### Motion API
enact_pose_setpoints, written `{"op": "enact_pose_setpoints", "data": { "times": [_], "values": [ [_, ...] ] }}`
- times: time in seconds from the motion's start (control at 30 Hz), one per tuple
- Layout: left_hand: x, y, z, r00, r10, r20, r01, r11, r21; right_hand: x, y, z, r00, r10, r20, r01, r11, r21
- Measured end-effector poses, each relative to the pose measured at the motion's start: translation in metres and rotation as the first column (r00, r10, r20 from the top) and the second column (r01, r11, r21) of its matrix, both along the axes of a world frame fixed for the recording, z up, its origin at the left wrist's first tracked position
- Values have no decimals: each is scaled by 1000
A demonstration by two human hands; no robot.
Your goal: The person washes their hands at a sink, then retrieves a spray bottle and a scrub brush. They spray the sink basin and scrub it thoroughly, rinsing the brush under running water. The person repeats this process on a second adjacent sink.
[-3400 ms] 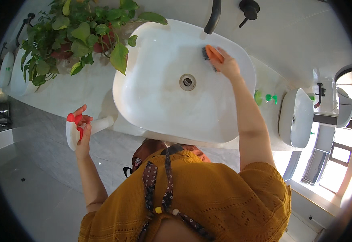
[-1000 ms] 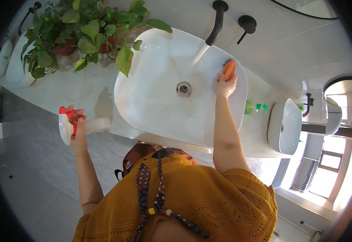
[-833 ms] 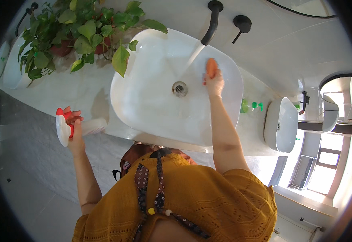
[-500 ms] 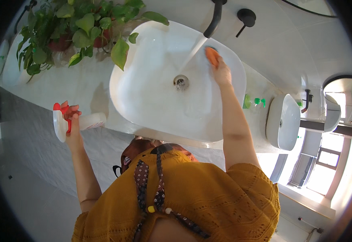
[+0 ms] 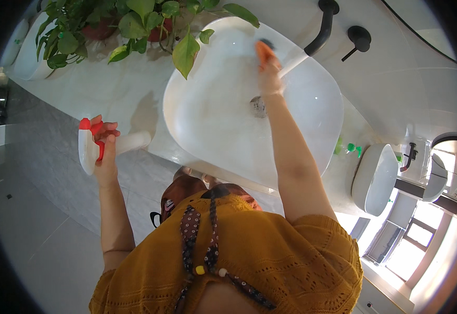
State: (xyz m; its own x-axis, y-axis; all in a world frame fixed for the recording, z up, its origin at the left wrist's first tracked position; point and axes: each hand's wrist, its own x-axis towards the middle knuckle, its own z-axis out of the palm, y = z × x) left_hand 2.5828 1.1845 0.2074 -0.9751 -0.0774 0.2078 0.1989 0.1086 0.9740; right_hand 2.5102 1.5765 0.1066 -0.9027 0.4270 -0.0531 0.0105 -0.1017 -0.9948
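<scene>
My left hand (image 5: 108, 152) is wrapped round the neck of a white spray bottle (image 5: 133, 141) with a red trigger, held on its side at the counter's front edge. In my right hand (image 5: 271, 81) is an orange sponge (image 5: 263, 52), against the far inner wall of the white washbasin (image 5: 207, 118). Motion blurs those fingers a little. Water (image 5: 292, 65) runs from the black wall tap (image 5: 320, 40) into the basin close to my right hand. Below my right wrist, the drain (image 5: 258, 107) partly shows.
Potted leafy plants (image 5: 134, 23) stand at the back left, their leaves hanging over the basin's rim. A black tap handle (image 5: 359, 39) is on the wall. To the right are a green-topped bottle (image 5: 352, 148) and a second basin (image 5: 373, 180). The pale counter (image 5: 113, 102) runs beneath.
My right hand has moved left with the sponge, from the basin's right side to its far wall, past the water stream. The view has shifted; my left hand still holds the spray bottle.
</scene>
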Motion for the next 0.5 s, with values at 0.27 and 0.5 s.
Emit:
{"op": "enact_pose_setpoints", "data": {
  "times": [0.27,0.5],
  "values": [
    [0,10,10,999,19,-29,-19,1000,-6,12,-84,31,846,312,432,-531,439,724],
    [-3,8,9,1000,15,-23,-15,999,36,35,-78,49,681,417,601,-693,104,713]
  ]
}}
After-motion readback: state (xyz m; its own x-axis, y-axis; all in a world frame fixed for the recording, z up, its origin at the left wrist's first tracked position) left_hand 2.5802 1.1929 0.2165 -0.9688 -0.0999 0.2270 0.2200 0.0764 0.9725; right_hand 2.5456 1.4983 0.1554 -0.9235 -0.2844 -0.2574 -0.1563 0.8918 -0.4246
